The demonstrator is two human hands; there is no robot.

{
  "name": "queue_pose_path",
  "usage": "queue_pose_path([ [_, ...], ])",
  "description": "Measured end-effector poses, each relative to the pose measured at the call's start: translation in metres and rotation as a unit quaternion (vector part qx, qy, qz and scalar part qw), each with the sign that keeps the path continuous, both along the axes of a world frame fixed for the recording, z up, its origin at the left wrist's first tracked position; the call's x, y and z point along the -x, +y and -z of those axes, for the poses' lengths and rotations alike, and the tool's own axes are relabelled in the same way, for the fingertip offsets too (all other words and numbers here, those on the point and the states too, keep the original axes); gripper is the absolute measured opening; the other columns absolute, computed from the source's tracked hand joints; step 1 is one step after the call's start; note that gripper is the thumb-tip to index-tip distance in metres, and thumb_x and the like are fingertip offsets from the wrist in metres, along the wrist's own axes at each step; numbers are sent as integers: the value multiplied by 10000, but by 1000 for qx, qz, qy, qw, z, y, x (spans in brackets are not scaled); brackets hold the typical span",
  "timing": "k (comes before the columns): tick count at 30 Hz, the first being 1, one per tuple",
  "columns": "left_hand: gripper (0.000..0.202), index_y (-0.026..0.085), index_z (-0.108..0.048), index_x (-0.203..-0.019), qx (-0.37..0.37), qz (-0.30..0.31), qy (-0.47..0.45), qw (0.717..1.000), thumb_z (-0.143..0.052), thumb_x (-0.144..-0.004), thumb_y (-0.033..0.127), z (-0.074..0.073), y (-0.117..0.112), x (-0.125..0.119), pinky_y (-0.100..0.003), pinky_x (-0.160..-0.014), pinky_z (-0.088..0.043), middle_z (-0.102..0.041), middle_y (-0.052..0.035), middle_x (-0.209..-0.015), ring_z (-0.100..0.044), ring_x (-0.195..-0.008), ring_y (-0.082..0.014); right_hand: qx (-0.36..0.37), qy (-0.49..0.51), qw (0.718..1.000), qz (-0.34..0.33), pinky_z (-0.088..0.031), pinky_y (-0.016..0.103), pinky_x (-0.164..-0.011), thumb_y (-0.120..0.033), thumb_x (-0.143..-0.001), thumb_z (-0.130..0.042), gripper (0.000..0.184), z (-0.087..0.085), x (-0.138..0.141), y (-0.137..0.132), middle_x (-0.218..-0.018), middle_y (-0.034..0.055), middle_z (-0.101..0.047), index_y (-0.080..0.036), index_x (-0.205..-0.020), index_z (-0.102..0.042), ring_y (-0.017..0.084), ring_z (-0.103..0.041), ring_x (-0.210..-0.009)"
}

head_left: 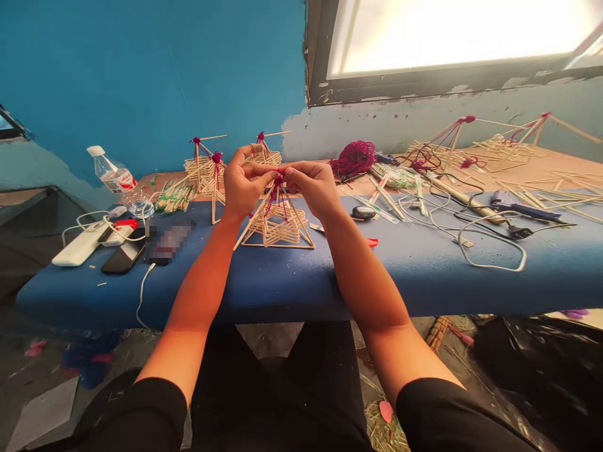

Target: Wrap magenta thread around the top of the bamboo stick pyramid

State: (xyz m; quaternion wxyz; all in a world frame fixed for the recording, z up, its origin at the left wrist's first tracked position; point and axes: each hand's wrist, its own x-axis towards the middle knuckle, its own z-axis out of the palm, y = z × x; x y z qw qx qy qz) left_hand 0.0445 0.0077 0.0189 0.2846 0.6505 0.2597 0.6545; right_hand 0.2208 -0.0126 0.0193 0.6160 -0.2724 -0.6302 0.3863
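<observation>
while the left hand (242, 188) pinches yarn (279, 180) atop a stick frame (281, 233), the right hand (315, 186) does too.

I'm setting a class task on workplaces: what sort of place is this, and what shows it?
Probably a small craft workspace: a ball of magenta yarn, what looks like a glue gun and several stick frames are on the table.

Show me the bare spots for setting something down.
Bare: the blue table between the left forearm and right forearm, in front of the nearest stick frame; and its front strip from the right forearm to the white cable loop. Crowded: the left end, with power bank and bottle; the back, around the yarn ball.
</observation>
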Motion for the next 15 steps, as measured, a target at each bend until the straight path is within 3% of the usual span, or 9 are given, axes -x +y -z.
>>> queue_pose_path([
  [3,483,235,-633,-1240,-26,-1,-10,1000,-837,-814,134,-1,8,13,-311,-832,-636,-822,-11,-903,-783,-867,-175,-14,-24,999,41,-436,301,-639,-404,-826,-742,225,-2,-4,-1,-773,30,-709,-187,-826,-803,124,-538,-662],
  [8,455,229,-634,-1228,-18,13,-10,1000,-782,-809,128,-6,14,34,-295,-826,-610,-811,-15,-882,-777,-878,-167,-23,-92,990,101,-291,306,-585,-322,-794,-696,157,-1,-8,3,-639,-20,-539,-188,-713,-691,113,-407,-611],
  [15,412,187,-656,-1138,64,51,4,997,-783,-753,112,-13,1,44,-276,-727,-575,-783,-14,-802,-754,-789,-155,-16,-136,989,50,-298,302,-599,-305,-762,-716,162,-4,-14,0,-655,-5,-570,-178,-678,-662,113,-449,-641],
])
